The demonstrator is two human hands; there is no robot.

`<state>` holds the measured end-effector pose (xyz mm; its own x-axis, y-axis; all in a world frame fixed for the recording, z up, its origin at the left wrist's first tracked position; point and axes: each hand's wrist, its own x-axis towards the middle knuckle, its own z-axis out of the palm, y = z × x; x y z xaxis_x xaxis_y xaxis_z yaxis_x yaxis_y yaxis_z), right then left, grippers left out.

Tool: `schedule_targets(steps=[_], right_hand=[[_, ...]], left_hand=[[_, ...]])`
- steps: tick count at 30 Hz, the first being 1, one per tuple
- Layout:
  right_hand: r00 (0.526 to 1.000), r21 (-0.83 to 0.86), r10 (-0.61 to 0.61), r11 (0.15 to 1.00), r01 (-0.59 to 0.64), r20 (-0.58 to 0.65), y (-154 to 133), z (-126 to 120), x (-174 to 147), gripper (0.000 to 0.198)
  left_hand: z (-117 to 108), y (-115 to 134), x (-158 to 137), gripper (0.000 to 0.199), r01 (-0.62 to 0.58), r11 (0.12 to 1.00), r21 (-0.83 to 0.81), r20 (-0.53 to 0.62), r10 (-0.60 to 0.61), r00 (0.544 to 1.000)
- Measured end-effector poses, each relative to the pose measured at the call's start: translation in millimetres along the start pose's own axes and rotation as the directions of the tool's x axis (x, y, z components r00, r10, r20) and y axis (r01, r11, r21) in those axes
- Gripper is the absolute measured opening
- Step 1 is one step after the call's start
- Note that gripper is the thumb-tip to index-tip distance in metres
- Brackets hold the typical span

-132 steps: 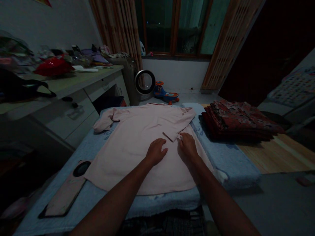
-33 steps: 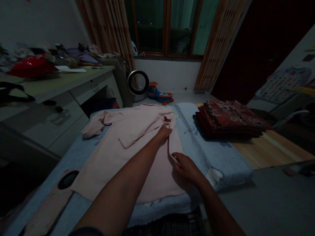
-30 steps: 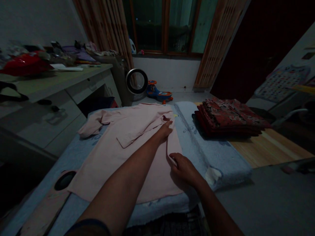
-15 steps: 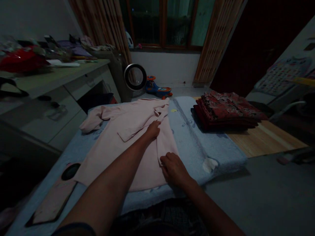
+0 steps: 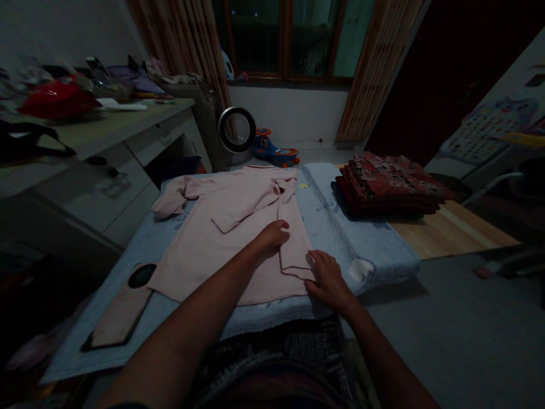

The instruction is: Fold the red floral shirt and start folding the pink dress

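Note:
A pale pink long-sleeved shirt [image 5: 238, 244] lies spread on a bed-like surface with a light blue cover [image 5: 327, 227]. One sleeve is folded across its body, and the other sleeve [image 5: 170, 196] sticks out to the left, crumpled. Over the right part of the shirt, my left hand [image 5: 272, 236] rests beside the edge of a sleeve laid lengthwise, its fingers loosely bent and partly apart. My right hand [image 5: 330, 278] is at the shirt's lower right edge near the sleeve's cuff, thumb and fingers apart, fingertips touching the cloth.
A phone-like pink object with a dark round part [image 5: 121, 312] lies at the left. Folded red patterned cloths [image 5: 392, 182] are stacked at the right by a wooden board [image 5: 460, 233]. Beyond stand a drawer desk [image 5: 128, 176], a washer with its round door open [image 5: 237, 130] and a ride-on toy [image 5: 275, 152].
My left hand has moved slightly toward me and right along the sleeve. My right hand has shifted right and opened, and the cuff now lies flat near the shirt's hem.

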<state>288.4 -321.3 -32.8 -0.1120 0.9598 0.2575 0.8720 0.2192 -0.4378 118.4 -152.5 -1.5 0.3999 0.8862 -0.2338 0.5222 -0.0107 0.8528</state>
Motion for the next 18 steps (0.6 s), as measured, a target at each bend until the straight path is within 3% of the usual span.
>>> schedule_targets(steps=[3,7,10,14,18], right_hand=[[1.0,0.057,-0.007,0.998,0.009,-0.03,8.2,2.7,-2.3,0.076],[0.996,0.103,-0.03,0.994,0.039,-0.084,11.4,4.7,-4.0,0.073],[0.993,0.086,-0.031,0.995,0.041,-0.113,10.7,7.9,-6.1,0.064],[0.987,0.04,-0.06,0.997,0.066,-0.149,7.3,10.6,-8.7,0.048],[0.974,0.036,-0.13,0.99,0.139,-0.185,1.1,8.3,-10.4,0.036]], left_hand=[[10.7,-5.3,-17.3,0.052,0.05,0.968,-0.245,0.038,-0.042,0.998],[15.6,-20.8,-25.2,0.064,-0.074,0.928,-0.364,-0.094,0.042,0.995],[12.4,-37.1,-26.5,0.063,-0.176,0.951,-0.254,-0.185,0.131,0.974],[7.0,-48.2,-28.5,0.061,-0.23,0.973,-0.03,-0.198,0.219,0.955],[2.0,-41.8,-32.0,0.062,-0.222,0.975,0.001,-0.196,0.218,0.956]])
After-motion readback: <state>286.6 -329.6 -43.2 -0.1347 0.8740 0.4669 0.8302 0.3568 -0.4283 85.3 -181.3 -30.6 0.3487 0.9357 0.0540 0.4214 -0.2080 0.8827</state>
